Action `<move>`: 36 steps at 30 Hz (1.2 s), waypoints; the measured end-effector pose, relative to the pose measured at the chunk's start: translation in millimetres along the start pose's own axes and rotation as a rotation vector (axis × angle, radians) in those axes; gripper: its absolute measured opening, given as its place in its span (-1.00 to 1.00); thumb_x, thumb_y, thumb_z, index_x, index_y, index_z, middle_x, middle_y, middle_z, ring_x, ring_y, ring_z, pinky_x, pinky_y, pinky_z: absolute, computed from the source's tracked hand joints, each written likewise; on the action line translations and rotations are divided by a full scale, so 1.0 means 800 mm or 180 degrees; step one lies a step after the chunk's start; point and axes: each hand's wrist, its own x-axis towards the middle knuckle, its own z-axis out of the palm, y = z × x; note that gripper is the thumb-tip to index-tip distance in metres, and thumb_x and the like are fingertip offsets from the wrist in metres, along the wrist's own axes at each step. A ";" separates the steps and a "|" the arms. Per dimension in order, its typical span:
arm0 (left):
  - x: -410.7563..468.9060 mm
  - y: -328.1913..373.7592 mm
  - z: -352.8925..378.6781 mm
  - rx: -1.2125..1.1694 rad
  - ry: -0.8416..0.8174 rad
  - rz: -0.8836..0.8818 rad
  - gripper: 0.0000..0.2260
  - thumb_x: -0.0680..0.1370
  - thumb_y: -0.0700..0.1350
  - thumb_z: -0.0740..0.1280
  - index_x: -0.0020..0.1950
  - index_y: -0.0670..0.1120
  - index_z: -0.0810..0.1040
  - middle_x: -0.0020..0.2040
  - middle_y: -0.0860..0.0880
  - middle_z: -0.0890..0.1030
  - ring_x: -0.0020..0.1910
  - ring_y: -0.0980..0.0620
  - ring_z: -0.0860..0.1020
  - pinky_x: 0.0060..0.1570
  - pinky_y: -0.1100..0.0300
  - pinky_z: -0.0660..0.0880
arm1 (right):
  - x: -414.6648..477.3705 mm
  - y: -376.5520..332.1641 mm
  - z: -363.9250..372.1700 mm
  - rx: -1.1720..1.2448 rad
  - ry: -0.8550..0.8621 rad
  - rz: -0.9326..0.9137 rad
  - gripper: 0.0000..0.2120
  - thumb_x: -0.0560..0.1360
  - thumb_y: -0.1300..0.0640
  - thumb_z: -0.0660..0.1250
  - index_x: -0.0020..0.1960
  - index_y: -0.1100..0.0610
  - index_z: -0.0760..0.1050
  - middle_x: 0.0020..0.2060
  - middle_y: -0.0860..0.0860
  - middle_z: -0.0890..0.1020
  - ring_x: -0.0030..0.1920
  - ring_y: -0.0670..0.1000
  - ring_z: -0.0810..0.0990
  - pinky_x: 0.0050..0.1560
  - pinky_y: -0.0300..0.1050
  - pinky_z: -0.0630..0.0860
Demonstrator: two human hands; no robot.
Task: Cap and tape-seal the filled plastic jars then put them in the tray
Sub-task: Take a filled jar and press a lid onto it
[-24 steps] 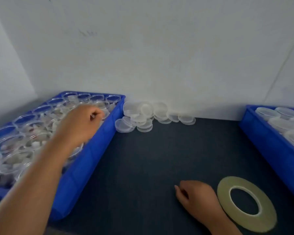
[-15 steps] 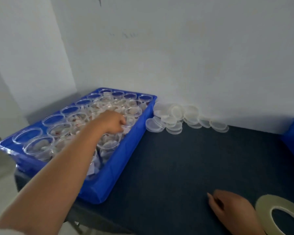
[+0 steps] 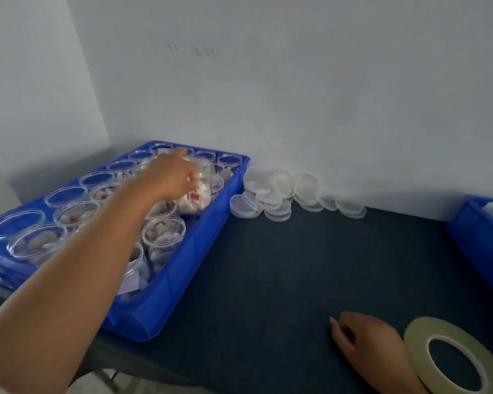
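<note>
L grip [image 3: 172, 177] holds jar [image 3: 200, 191] (crowded bin [image 3: 182, 268]), lids [image 3: 271, 191] nr.

Pale, faintly scuffed walls [image 3: 296, 81] meet in a corner (left of centre) behind a dark-topped table [image 3: 268, 280]

The tray [image 3: 188, 268] is plain bright blue, and the open jars [image 3: 162, 231] in it are clear plastic showing white pieces with small red marks, as does the jar [image 3: 201, 191] held over it in my left hand [image 3: 171, 177], with one red patch low on its side. Just right of that tray the lids [image 3: 271, 191] are cloudy, colourless white against a pale grey-white wall [image 3: 296, 95] with faint darker smudges. Further right of the tray the table top [image 3: 268, 280] is dark navy with a fine speckle, the tape roll [image 3: 416, 336] translucent pale yellow-green with a white core, and a second tray [image 3: 478, 245] the same blue
</note>
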 end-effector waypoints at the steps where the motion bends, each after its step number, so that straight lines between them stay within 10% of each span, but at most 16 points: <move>1: -0.004 0.002 -0.018 -0.0277 0.0173 0.0063 -0.94 0.65 0.03 0.43 0.03 0.07 0.62 0.71 -0.12 0.17 0.58 -0.23 0.36 0.54 -0.20 0.32 | 0.001 0.000 0.001 -0.0008 0.0013 -0.0015 -0.48 0.37 0.18 0.69 -0.42 0.00 0.33 -0.54 -0.14 0.38 -0.55 -0.16 0.37 -0.51 -0.20 0.34; 8: -0.074 0.097 -0.086 -0.1581 0.1885 0.0826 -0.61 0.42 0.33 0.51 -0.31 0.08 0.51 0.32 0.22 0.51 0.24 0.22 0.55 0.17 0.23 0.43 | -0.004 0.008 0.004 0.0116 -0.0032 0.0116 -0.53 0.57 -0.03 0.50 -0.36 0.02 0.31 -0.49 -0.13 0.41 -0.47 -0.10 0.41 -0.44 -0.16 0.33; 13: -0.126 0.189 0.026 -0.2299 0.1266 0.1186 -0.59 0.34 0.27 0.58 0.00 0.20 0.45 0.40 0.27 0.41 0.39 0.36 0.40 0.24 0.40 0.38 | -0.005 0.005 -0.007 0.0280 -0.0332 0.0360 -0.54 0.64 -0.16 0.34 -0.32 -0.01 0.29 -0.45 -0.11 0.42 -0.38 -0.03 0.45 -0.34 -0.04 0.41; 18: -0.151 0.239 0.169 -0.3220 0.0523 0.0649 -0.01 0.34 0.07 0.69 0.65 0.18 0.21 0.45 0.38 0.41 0.43 0.38 0.40 0.43 0.28 0.38 | 0.051 0.016 -0.026 0.0634 -0.1079 0.0973 -0.58 0.62 -0.27 0.32 -0.21 0.03 0.52 -0.35 -0.10 0.57 -0.29 -0.09 0.54 -0.20 -0.06 0.50; 23: -0.142 0.268 0.216 -0.3494 0.0713 0.0994 -0.03 0.37 -0.03 0.65 0.67 0.06 0.21 0.50 0.27 0.43 0.50 0.18 0.44 0.41 0.40 0.35 | 0.175 0.059 -0.028 0.0394 -0.0592 0.1084 -0.77 0.65 -0.15 0.34 0.02 -0.04 0.67 0.13 -0.06 0.64 0.14 0.03 0.63 0.14 0.01 0.60; 26: -0.138 0.276 0.235 -0.3940 0.0790 0.1021 -0.13 0.37 -0.07 0.61 0.61 0.07 0.30 0.51 0.15 0.49 0.49 0.06 0.50 0.42 0.20 0.46 | 0.251 0.099 -0.003 -0.0067 -0.0709 0.1102 -0.72 0.70 -0.07 0.27 0.31 -0.06 0.66 0.63 0.09 0.21 0.63 0.19 0.17 0.49 0.15 0.39; 30: -0.131 0.276 0.255 -0.4076 0.0711 0.1068 -0.16 0.35 -0.05 0.62 0.58 0.14 0.35 0.50 0.07 0.53 0.46 -0.02 0.55 0.37 0.09 0.51 | 0.322 0.146 0.027 -0.0650 -0.1309 0.1076 -0.61 0.76 -0.09 0.11 0.43 -0.05 0.59 0.74 0.02 -0.12 0.71 0.23 -0.23 0.66 0.26 0.03; 33: -0.128 0.272 0.266 -0.3982 0.0723 0.1033 -0.18 0.34 -0.10 0.66 0.55 0.03 0.41 0.47 0.01 0.56 0.42 -0.07 0.58 0.29 0.04 0.56 | 0.341 0.167 0.044 -0.0893 -0.1573 0.1054 -0.57 0.77 -0.09 0.06 0.47 0.02 0.55 0.72 0.01 0.07 0.70 0.26 -0.09 0.68 0.25 -0.03; 36: -0.127 0.271 0.269 -0.3950 0.0721 0.1071 -0.21 0.35 -0.11 0.65 0.53 -0.06 0.42 0.45 -0.03 0.56 0.41 -0.12 0.58 0.27 -0.05 0.59 | 0.332 0.168 0.044 -0.0893 -0.0769 0.0775 -0.79 0.66 0.16 0.26 0.18 0.16 0.64 0.29 0.12 0.58 0.42 0.21 0.45 0.50 0.13 0.36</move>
